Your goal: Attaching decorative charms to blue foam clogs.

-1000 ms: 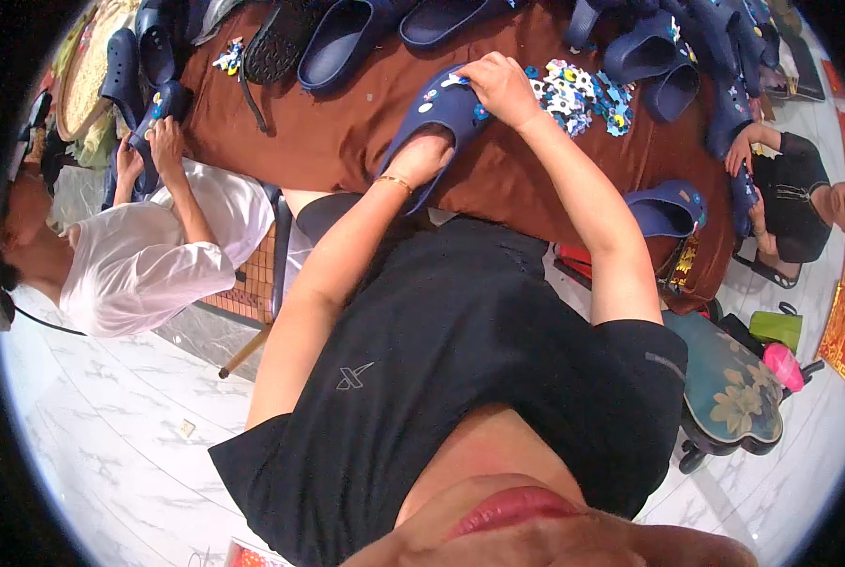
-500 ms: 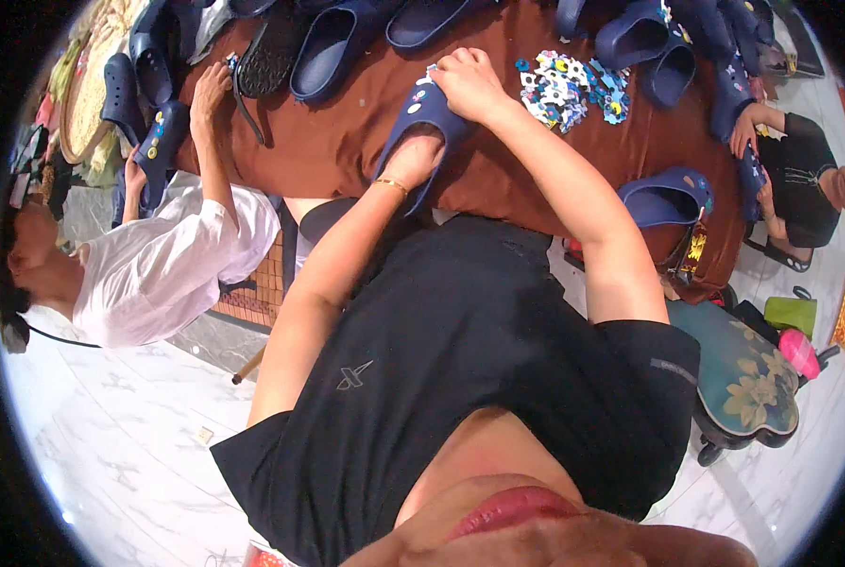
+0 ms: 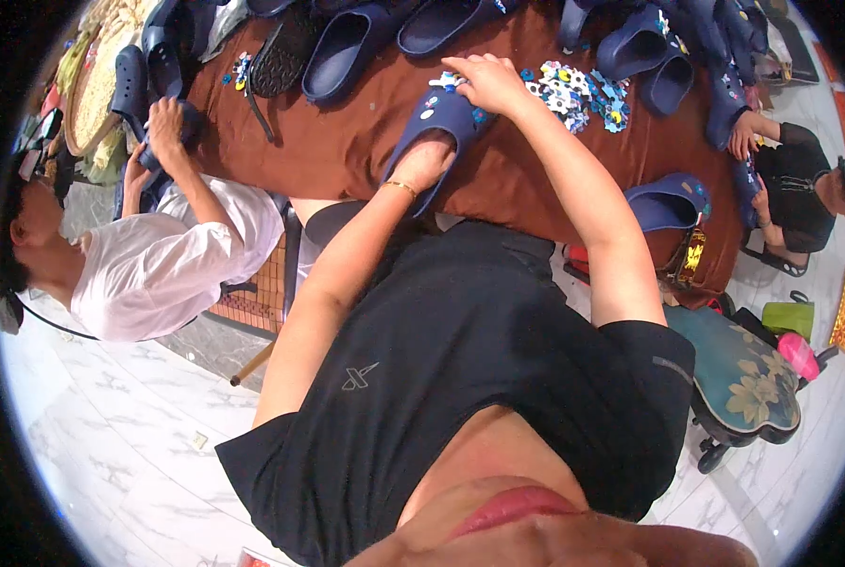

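left hand (image 3: 424,163) sat inside a navy clog (image 3: 430,119), right hand (image 3: 491,85) was at its toe

closest in was the person's black shirt (image 3: 460,321), and beyond it a thin bracelet (image 3: 401,187) circled the left wrist. the left hand went in through the clog's opening; its fingers were hidden in there, so how far they spread could not be told. the clog was over the near edge of the brown-clothed counter (image 3: 318,156), toe pointing away from the body. the right hand bent over that toe, its fingers close together beside a white charm (image 3: 447,81); whether they pinched anything could not be told.

just right of the right hand lay a heap of white and blue charms (image 3: 564,94). another clog (image 3: 666,204) was nearer the counter's right edge. farther back were a black sandal (image 3: 281,55), sole showing, and a row of navy clogs (image 3: 349,55).

off to the left a co-worker in a white shirt (image 3: 153,283) had both hands at a clog; off to the right was another in black (image 3: 795,180).
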`<state>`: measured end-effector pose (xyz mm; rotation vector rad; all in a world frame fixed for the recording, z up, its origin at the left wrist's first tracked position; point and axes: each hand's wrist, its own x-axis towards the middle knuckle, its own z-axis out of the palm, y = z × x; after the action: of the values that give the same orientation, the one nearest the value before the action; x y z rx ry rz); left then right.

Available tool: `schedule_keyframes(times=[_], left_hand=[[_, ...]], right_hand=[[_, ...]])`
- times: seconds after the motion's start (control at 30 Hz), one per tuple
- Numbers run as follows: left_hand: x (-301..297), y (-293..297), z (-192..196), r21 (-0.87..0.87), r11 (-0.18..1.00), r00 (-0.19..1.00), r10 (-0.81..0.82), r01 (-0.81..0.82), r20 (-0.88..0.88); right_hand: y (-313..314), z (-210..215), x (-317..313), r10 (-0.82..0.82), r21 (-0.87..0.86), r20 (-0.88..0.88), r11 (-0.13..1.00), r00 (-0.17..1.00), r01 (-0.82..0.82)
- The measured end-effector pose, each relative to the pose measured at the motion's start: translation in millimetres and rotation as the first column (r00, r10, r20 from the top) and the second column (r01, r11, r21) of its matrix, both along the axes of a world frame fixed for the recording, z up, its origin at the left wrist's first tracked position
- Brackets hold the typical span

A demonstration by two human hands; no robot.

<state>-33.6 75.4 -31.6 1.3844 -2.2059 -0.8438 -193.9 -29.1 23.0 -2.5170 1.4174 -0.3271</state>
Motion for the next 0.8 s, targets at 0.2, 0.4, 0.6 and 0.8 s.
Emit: schedule_keyframes(times=[0.2,0.4,0.6,0.8], left_hand=[[-1,3,2,0.094,0.996,0.999,-0.009,0.004,0.053],[2,-1,-6,0.098,0.995,0.999,0.012,-0.017,0.053],[-5,-7,1,0.054,0.999,1.000,0.003,-0.003,0.004],[0,2,2,0.102,0.995,0.999,-0.020,0.015,0.044]], right_hand=[[-11,2,20,-0.035,0.173,-0.224,0.982,0.974,0.075],[-31,-7,7,-0.133,0.192,-0.012,0.972,0.991,0.133],[-33,-6,18,-0.042,0.011,-0.016,0.999,0.999,0.042],[-27,-21,74,-0.009,0.135,-0.258,0.990,0.966,0.045]])
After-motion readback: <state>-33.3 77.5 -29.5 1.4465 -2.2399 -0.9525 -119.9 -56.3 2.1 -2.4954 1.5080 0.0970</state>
